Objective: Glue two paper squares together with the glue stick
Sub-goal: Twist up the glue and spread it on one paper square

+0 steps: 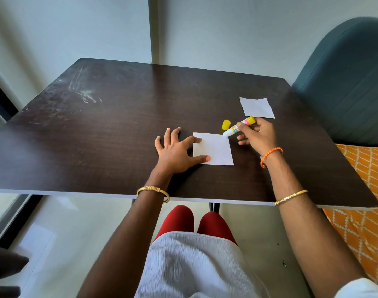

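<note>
A white paper square (216, 149) lies flat on the dark table (110, 134) in front of me. My left hand (175, 151) presses its left edge down with the index finger and thumb, the other fingers spread. My right hand (259, 136) holds the uncapped glue stick (239, 126), its white tip touching the paper's far right corner. The yellow cap (226, 124) stands on the table just behind that corner. A second white paper square (257, 107) lies farther back on the right, untouched.
A teal chair back (347, 82) stands close to the table's right side. An orange patterned fabric (364, 190) lies beyond the right edge. White scuff marks (84, 91) show on the far left tabletop. Walls rise behind the table.
</note>
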